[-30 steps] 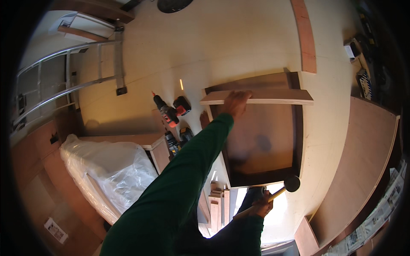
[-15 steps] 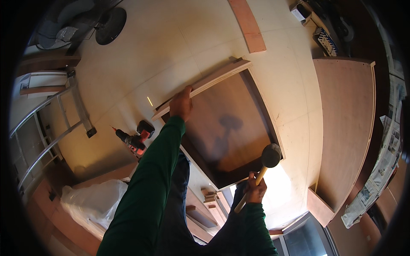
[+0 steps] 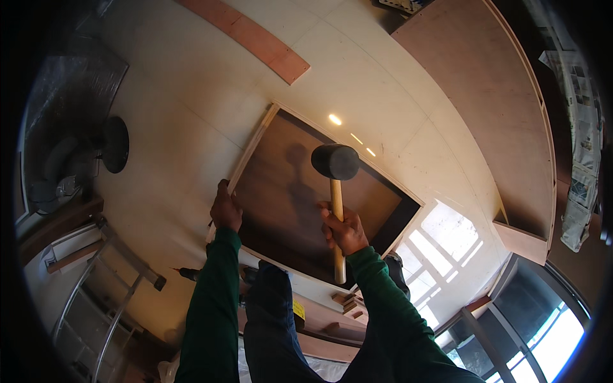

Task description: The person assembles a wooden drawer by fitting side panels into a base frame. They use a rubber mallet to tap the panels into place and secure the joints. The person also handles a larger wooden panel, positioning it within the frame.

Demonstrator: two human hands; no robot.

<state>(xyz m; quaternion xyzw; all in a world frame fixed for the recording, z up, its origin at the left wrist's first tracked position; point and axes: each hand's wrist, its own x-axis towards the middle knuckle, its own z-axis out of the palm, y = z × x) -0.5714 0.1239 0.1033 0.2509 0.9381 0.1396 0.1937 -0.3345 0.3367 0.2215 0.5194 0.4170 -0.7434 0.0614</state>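
Note:
In my right hand [image 3: 345, 231] is a rubber mallet [image 3: 335, 163] with a black head and a pale wooden handle. My fingers wrap round the middle of the handle, and the head hangs over the far side of a shallow wooden box [image 3: 265, 182]. My left hand [image 3: 226, 207] grips the box's left edge. The box has low rims and a brown panel inside, where the mallet's shadow falls. It stands on the floor just in front of my legs.
A reddish plank [image 3: 255, 41] lies beyond the box. At the right is a large wooden panel [image 3: 472, 96]. A metal ladder [image 3: 118, 313] stands at the left, with a partly hidden drill [image 3: 188, 273] nearby. Small wood offcuts [image 3: 351, 305] lie between my legs.
The view has turned, so surroundings appear shifted. The mallet has moved from the box's near right corner to above its interior. My left hand still holds the box's edge.

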